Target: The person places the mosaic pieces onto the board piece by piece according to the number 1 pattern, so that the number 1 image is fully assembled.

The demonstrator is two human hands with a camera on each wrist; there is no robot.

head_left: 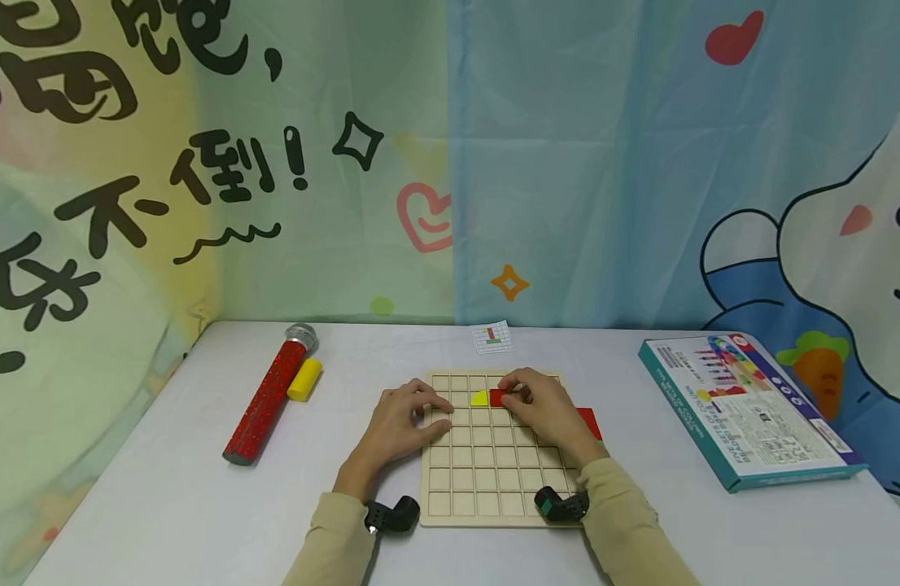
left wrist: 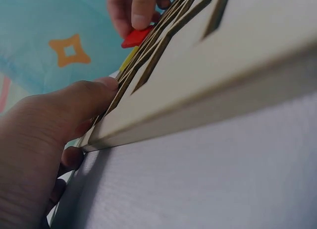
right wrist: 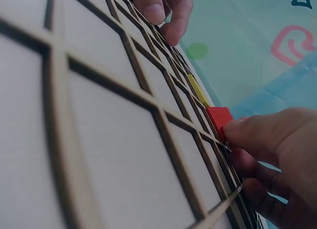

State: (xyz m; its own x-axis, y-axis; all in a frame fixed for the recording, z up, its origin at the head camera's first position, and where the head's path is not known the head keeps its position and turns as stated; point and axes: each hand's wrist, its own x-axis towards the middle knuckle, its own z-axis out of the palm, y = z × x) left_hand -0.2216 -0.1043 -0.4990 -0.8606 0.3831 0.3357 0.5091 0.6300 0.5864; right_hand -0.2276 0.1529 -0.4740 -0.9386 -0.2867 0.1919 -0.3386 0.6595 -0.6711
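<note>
In the head view, a wooden grid board (head_left: 487,521) lies on the table. My right hand (head_left: 541,407) pinches a red piece (right wrist: 218,119) between thumb and fingers near the board's far side. Directly left of it, a yellow piece (head_left: 479,399) sits in the grid. My left hand (head_left: 402,419) rests at the board's left edge, thumb and forefinger apart and nothing between them. In the left wrist view, its fingers (left wrist: 106,87) touch the board's edge. Another red piece (head_left: 589,422) shows beside my right wrist, partly hidden by it.
A small printed card (head_left: 491,337) lies beyond the board. At left are a red microphone (head_left: 267,399) and a yellow cylinder (head_left: 304,379). A flat teal-edged box (head_left: 750,411) lies at right. A printed curtain (head_left: 567,163) hangs behind the table.
</note>
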